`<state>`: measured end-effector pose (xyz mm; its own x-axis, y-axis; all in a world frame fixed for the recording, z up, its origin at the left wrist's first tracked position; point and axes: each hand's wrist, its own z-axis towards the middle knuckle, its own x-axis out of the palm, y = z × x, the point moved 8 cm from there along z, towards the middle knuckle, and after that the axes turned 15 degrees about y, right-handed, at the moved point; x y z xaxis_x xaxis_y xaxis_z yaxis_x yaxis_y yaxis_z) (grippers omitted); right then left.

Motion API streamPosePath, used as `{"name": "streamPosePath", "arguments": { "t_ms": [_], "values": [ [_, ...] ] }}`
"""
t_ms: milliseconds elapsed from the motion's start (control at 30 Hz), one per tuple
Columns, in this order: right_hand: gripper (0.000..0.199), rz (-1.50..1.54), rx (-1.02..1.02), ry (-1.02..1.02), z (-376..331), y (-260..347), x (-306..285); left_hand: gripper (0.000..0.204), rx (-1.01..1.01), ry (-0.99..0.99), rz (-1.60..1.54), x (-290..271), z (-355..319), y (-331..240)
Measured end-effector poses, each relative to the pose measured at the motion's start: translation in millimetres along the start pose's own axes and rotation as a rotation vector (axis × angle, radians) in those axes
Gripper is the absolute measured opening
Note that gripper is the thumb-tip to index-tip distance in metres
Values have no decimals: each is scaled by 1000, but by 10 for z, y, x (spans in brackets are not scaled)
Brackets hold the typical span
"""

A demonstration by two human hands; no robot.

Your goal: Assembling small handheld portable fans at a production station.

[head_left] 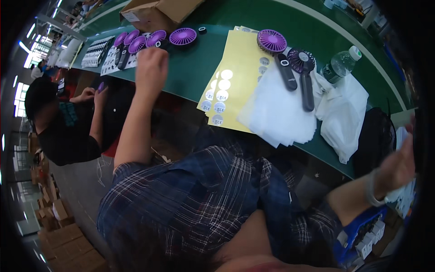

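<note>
My left hand reaches over the far left of the table with its fingers curled. It closes on the dark handle of a purple handheld fan; the hand covers most of that handle. Several more purple-headed fans lie around it, among them one fan just to the right. At the far right edge, my right hand is raised, wearing a pale band on the wrist. Its fingers look stretched out and partly blurred, with nothing plainly in them.
Yellow sticker sheets and white translucent bags overlap on the green table, with two fans on top. A bottle and a white plastic bag stand right. A cardboard box lies behind. A person works at left; a blue crate sits low right.
</note>
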<state>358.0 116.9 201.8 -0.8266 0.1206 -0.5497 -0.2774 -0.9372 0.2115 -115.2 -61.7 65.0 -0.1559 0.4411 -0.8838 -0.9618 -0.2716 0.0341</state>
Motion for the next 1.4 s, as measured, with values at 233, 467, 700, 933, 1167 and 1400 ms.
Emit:
{"name": "streamPosePath", "arguments": {
  "t_ms": [233, 467, 700, 933, 1167, 1400],
  "values": [
    [28, 338, 349, 584, -524, 481, 1884, 47, 11, 28, 326, 651, 225, 831],
    [22, 271, 431, 692, -778, 468, 2413, 39, -168, 55, -271, 585, 185, 699],
    [22, 134, 181, 680, -295, 698, 3545, 48, 2, 456, -2064, 624, -203, -629],
    [24, -121, 132, 891, -219, 934, 3958, 51, -60, 520, -1917, 488, -501, -576],
    [18, -110, 304, 835, -453, 462, 4341, 48, -71, 569, -1918, 534, -486, -754],
    [20, 453, 125, 1003, -293, 635, 3891, 49, -19, 602, -1975, 518, -523, -791]
  ]
}}
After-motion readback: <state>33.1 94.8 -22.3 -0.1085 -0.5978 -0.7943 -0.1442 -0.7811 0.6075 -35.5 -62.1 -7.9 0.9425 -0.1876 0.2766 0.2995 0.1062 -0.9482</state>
